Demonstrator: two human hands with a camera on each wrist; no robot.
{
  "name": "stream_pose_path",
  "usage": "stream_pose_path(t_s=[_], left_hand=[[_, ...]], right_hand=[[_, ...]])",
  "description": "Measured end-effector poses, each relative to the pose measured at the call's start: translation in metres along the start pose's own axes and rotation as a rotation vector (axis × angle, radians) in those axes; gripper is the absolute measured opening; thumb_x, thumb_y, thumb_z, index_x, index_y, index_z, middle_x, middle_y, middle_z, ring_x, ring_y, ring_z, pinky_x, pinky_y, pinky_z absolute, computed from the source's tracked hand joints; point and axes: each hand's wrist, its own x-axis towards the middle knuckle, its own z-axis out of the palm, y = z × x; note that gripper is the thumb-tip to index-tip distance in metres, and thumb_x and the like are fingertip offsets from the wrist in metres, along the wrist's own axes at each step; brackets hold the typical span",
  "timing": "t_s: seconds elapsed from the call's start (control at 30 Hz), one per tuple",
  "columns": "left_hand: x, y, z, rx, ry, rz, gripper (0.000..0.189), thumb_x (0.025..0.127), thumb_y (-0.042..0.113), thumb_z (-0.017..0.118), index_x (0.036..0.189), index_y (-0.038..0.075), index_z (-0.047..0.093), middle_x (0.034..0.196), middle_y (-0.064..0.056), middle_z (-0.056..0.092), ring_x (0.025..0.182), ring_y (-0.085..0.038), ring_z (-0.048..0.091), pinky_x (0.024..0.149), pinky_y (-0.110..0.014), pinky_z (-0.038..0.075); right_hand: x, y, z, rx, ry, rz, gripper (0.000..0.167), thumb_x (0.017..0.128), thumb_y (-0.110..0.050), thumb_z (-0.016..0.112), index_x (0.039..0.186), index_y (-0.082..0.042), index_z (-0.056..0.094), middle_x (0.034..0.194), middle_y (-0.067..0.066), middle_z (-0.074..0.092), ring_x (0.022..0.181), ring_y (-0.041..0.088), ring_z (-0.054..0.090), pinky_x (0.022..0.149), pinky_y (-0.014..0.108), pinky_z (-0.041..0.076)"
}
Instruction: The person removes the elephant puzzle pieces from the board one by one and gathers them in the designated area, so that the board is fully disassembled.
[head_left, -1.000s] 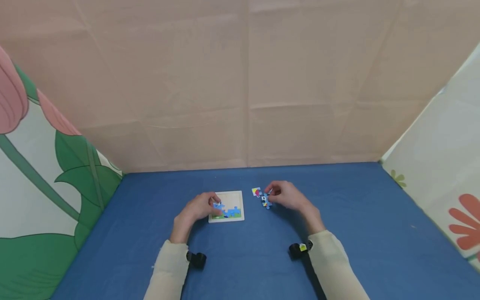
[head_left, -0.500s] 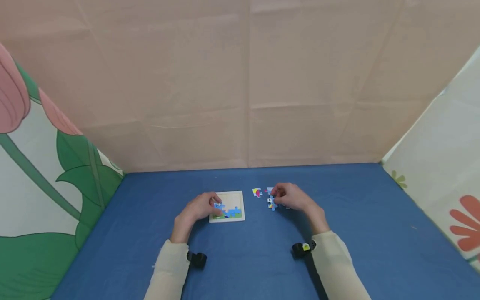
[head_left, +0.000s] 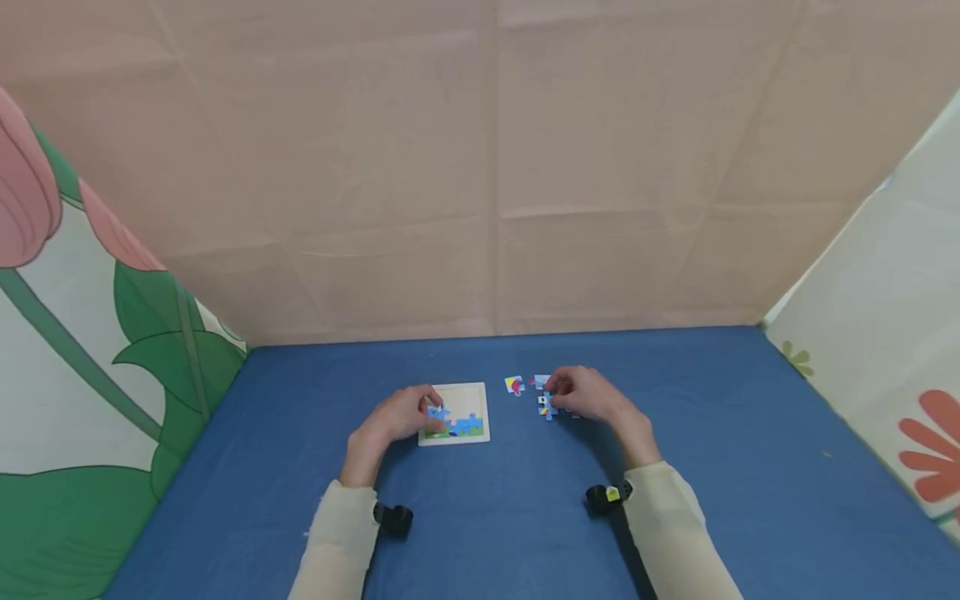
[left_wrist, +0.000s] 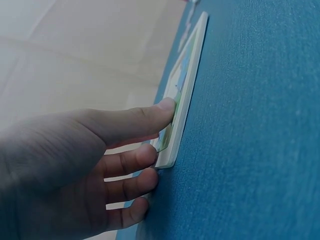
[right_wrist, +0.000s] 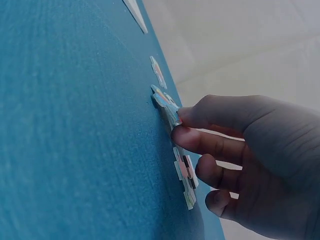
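A wooden jigsaw tray point(head_left: 461, 397) lies on the blue table, its lower part covered with blue and green pieces. My left hand point(head_left: 399, 413) holds the tray at its left side. In the left wrist view the thumb point(left_wrist: 162, 107) presses by the rim and the lower fingers bend at the tray's corner. My right hand point(head_left: 592, 393) is to the right of the tray. Between its thumb and index finger it pinches a blue jigsaw piece point(right_wrist: 165, 102), tilted just over the cloth. Further loose pieces point(right_wrist: 185, 172) lie beneath the curled lower fingers, partly hidden in the head view.
A yellow and pink jigsaw piece point(head_left: 514, 385) lies between the tray and the right hand. Behind the blue cloth point(head_left: 480, 533) rises a beige backdrop point(head_left: 480, 208), with printed flower panels at both sides. Each wrist carries a small black camera.
My right hand has shifted a little to the right with its piece, most of it in the first half second, leaving the yellow and pink piece behind. My left hand and the tray have stayed put.
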Motion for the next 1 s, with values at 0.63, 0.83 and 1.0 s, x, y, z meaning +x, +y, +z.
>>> stream_pose_path(t_s=[0.63,0.83,1.0], left_hand=[[-0.0009,-0.0031,-0.0045,-0.018,-0.05,0.062,0.039,0.089,0.027,0.075,0.124,0.014,0.064,0.081,-0.002,0.055,0.071,-0.017,0.049,0.064,-0.03,0.036],[-0.0001,-0.0048,-0.0052,0.001,-0.045,0.06,0.038,0.089,0.027,0.075,0.123,0.014,0.065,0.081,-0.001,0.055,0.072,-0.016,0.049,0.065,-0.03,0.037],[-0.0009,-0.005,-0.006,0.022,-0.034,0.046,0.038,0.088,0.029,0.076,0.122,0.014,0.066,0.08,-0.001,0.055,0.072,-0.016,0.05,0.065,-0.03,0.037]], right_hand=[[0.0011,0.0027,-0.0034,-0.054,0.021,0.026,0.018,0.09,-0.015,0.069,0.108,-0.012,0.069,0.092,0.005,0.067,0.071,0.016,0.058,0.065,0.031,0.046],[0.0013,0.0019,-0.0033,-0.057,0.02,0.026,0.016,0.089,-0.014,0.071,0.105,-0.01,0.07,0.089,0.005,0.066,0.072,0.016,0.056,0.066,0.031,0.046],[0.0013,-0.0011,-0.0015,-0.053,0.006,0.03,0.012,0.088,-0.011,0.071,0.1,-0.009,0.072,0.089,0.005,0.067,0.071,0.015,0.057,0.066,0.03,0.048]])
